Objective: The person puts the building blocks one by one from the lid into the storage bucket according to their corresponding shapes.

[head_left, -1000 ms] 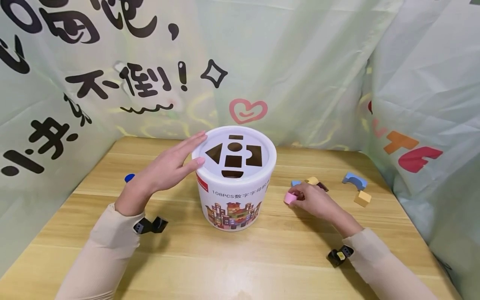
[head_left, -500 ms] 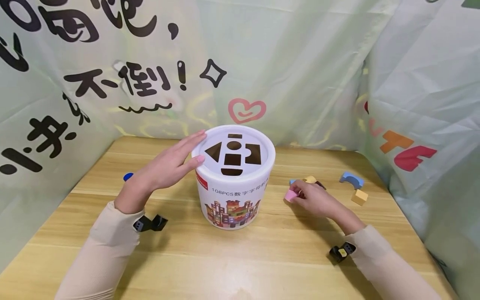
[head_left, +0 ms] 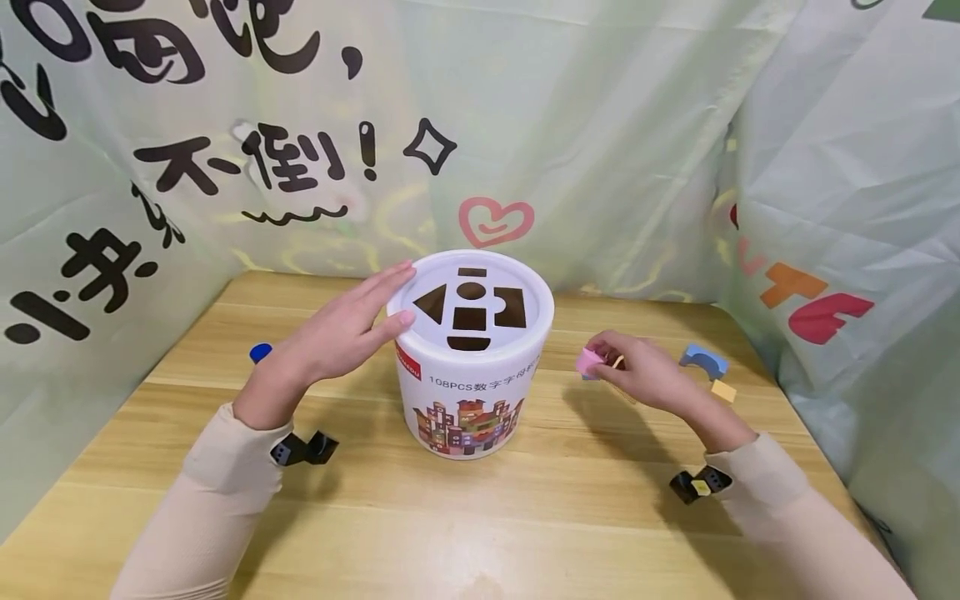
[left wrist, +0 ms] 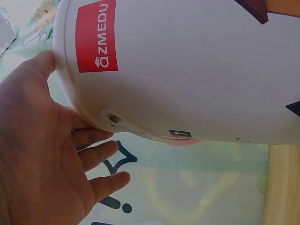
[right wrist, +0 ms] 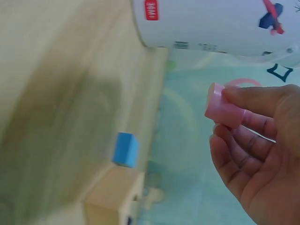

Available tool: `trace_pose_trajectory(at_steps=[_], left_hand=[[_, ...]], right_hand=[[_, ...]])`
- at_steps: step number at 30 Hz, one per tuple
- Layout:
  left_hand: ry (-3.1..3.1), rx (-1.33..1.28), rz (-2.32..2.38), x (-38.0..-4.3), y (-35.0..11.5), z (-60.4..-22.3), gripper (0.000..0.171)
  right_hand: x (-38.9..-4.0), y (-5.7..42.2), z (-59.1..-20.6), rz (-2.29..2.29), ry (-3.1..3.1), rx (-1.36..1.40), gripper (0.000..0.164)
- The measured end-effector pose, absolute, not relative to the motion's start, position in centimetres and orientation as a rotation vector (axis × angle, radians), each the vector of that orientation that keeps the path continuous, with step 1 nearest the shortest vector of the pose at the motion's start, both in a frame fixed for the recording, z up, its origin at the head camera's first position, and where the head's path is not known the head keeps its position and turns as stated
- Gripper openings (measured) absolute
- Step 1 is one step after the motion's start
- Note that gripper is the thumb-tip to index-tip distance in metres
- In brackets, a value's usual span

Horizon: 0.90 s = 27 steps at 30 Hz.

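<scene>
- Head view: the right hand (head_left: 639,373) is pinching a pink block (head_left: 588,362), right of the white tub (head_left: 468,396); bumping the tub could knock it loose.
- Left wrist view: the left hand (left wrist: 49,145) is touching the tub, fingers mostly straight; pushing hard could tip it.
- Right wrist view: the pink block is hanging above the table (right wrist: 42,61); a weak pinch could drop it.

Right wrist view: table (right wrist: 61,61) blurred; yellow block (right wrist: 112,194) soft, cropped by bottom edge; bucket (right wrist: 211,21) cut by top edge, small print (right wrist: 207,47) unreadable. Head view: right hand (head_left: 639,371) hides most of yellow block; left hand (head_left: 330,337) partly hides blue piece (head_left: 260,352). Bucket's inside too dark.
</scene>
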<state>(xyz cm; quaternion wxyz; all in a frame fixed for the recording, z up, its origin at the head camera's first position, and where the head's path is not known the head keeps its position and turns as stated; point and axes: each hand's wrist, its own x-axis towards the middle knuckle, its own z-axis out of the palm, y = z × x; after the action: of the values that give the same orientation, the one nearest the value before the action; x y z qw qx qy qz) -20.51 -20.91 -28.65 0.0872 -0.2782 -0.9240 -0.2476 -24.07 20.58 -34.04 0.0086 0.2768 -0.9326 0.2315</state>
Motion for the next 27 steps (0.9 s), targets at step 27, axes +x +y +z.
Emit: trace_pose_trajectory(at_steps=[27], left_hand=[[-2.779,-0.828,-0.617,-20.4,-20.7,-28.3,0.066]], right_hand=[[-21.8,17.7,-24.4,0.708,-2.612,0.946,0.025]])
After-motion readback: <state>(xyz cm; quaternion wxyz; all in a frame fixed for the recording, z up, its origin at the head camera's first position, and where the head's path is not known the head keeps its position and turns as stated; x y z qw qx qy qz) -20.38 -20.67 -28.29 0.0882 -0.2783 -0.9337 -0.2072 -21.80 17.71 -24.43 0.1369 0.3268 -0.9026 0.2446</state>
